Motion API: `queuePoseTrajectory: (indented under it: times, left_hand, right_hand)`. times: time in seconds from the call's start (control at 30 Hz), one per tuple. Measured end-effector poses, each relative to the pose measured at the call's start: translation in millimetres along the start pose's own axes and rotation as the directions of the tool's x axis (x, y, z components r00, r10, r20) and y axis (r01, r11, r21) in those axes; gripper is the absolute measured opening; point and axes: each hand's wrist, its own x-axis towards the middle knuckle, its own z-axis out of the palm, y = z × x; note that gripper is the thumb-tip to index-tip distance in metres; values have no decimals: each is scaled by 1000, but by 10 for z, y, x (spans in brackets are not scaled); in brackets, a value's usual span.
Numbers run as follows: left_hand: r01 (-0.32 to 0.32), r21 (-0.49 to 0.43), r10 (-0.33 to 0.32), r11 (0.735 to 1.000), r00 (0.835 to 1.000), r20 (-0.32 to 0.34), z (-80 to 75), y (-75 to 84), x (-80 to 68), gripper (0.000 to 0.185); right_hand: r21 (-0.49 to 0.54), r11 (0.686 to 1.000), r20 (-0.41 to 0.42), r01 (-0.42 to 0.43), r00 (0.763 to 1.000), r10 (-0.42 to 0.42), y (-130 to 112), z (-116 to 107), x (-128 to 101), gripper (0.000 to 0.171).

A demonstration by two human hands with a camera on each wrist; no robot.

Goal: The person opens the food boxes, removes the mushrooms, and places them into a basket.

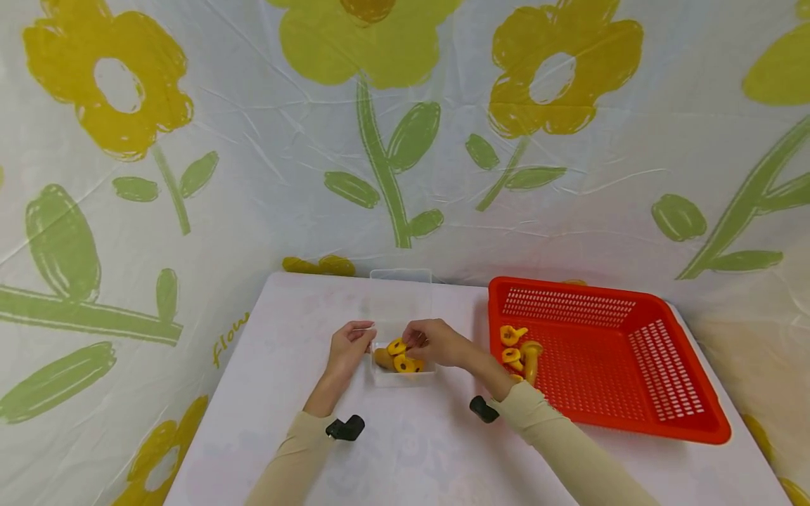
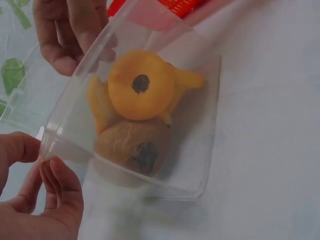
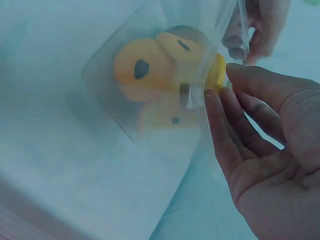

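1. Your left hand (image 1: 348,346) pinches the rim of the clear box (image 1: 405,380) at its left side.
2. Your right hand (image 1: 444,344) pinches a yellow piece (image 3: 216,72) at the box's rim; your fingers hide most of it, so its shape is hard to make out.
3. Inside the box, yellow mushrooms (image 2: 142,87) and a brown mushroom (image 2: 131,145) overlap, blurred by the wall.
4. The lid (image 1: 401,295) is open at the far side, so faint you can't tell whether it touches the table (image 1: 253,450).
5. At right, the red basket (image 1: 595,379) has more mushrooms (image 1: 530,362) along its left; your right forearm (image 1: 496,376) partly covers the lowest.
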Motion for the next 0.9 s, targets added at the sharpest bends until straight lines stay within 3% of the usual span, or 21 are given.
queuePoseTrajectory:
  times: [0.2,0.43,0.67,0.9]
  left_hand:
    - [22,-21,-22,1000,1000,4,-13,56,-21,29]
    - [-22,3,22,1000,999,-24,-26,0,28,24]
    - [-62,51,63,997,998,-16,-24,-15,36,21]
    - [-70,87,71,994,997,-8,-25,19,15,23]
  right_hand:
    - [-106,994,-18,16,1000,-18,-48,147,50,16]
    - [-203,978,-63,40,997,-54,-80,280,18,24]
    - [-147,989,-84,32,995,-44,-75,258,-6,21]
    - [-65,997,-66,28,997,-33,-103,70,-74,18]
